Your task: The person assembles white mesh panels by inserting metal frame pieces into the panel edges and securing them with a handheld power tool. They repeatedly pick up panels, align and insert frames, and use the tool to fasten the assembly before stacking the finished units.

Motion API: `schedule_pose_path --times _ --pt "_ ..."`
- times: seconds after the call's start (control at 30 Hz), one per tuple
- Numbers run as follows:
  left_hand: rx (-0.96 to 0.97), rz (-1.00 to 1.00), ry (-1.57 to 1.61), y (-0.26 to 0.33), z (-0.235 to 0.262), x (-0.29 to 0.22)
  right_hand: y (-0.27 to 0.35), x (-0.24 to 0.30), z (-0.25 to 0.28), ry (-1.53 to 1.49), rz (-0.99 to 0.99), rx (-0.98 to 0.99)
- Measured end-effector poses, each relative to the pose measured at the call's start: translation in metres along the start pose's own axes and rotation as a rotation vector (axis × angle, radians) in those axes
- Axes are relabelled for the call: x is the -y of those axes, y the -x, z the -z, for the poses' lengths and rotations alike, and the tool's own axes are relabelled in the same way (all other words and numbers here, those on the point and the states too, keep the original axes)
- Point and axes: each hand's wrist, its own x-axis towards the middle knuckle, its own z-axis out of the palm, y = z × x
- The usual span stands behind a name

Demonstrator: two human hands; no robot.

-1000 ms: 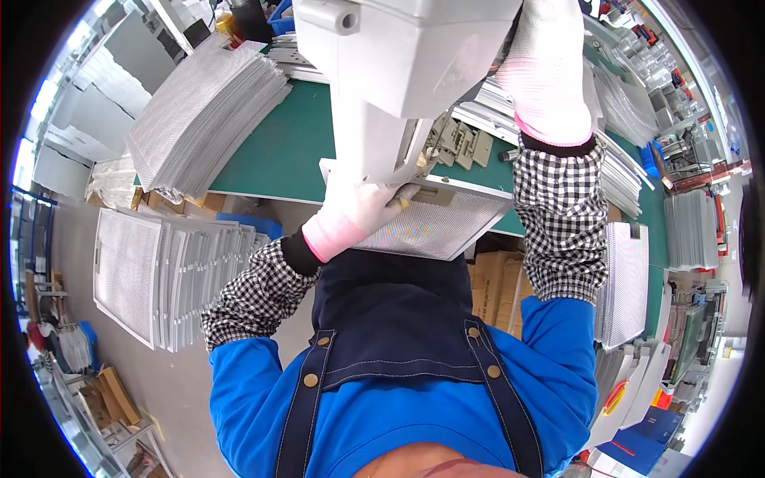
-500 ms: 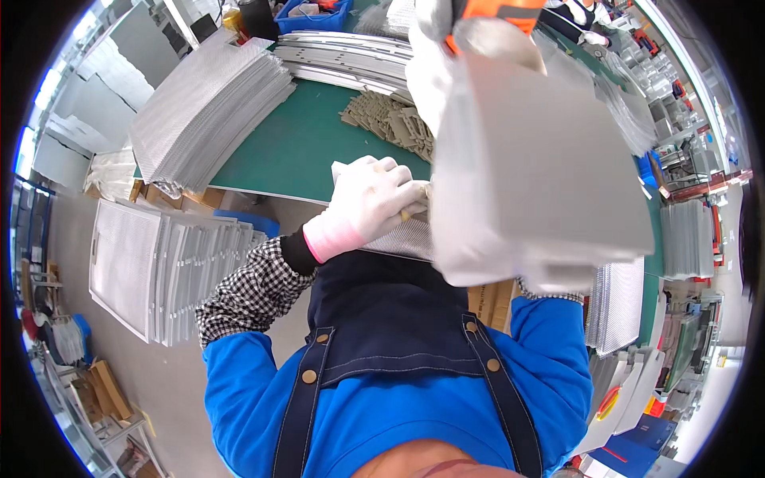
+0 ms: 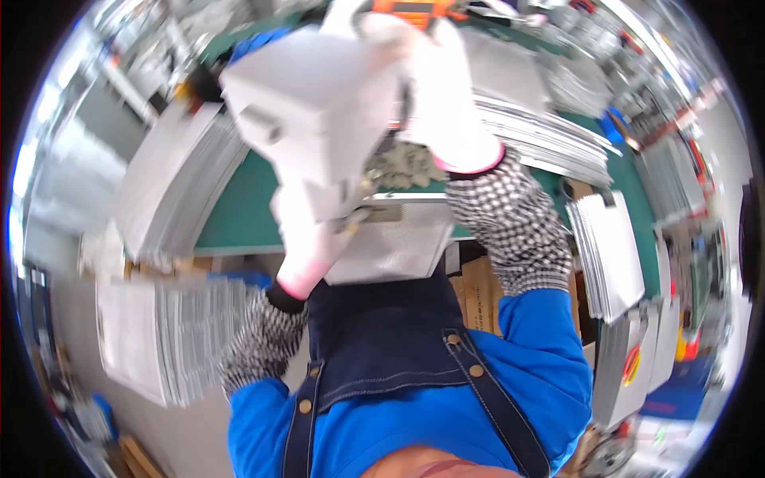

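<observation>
A white-gloved right hand (image 3: 450, 99), my right hand, is closed round a power tool with an orange part (image 3: 414, 9) at the top. The tool's large white boxy body (image 3: 315, 99) hangs close before me, its narrow lower end beside my left hand. The tool's exact kind is not clear. My left hand (image 3: 305, 247), in a white glove with a pink cuff, grips the left edge of a silver mesh panel (image 3: 398, 243). The white body hides part of its fingers, and motion blurs them. The panel leans at the table's front edge, against my apron.
Small tan pieces (image 3: 402, 166) lie heaped on the green table (image 3: 247, 207). Stacks of mesh panels stand at the left (image 3: 171, 187) and below it (image 3: 171, 338). Metal strips (image 3: 542, 139) lie at the back right, with upright panels (image 3: 606, 255) nearer me.
The power tool has swung left across the view, uncovering my right forearm and more of the mesh panel. My left hand sits lower and further left. The whole view has shifted and blurred.
</observation>
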Motion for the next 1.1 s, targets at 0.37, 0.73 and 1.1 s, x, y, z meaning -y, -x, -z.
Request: schedule_pose_path --times 0.37,0.73,1.1 --pt "-0.271 0.659 0.468 0.097 -0.044 0.057 -0.032 -0.032 0.202 1.054 0.322 0.042" --pt "-0.972 0.958 -0.157 0.173 0.341 0.182 0.073 -0.059 0.570 2.388 -0.798 -0.030" --pt "0.412 1.257 -1.622 0.425 0.431 0.262 0.012 -0.004 0.586 1.409 -0.615 -0.529"
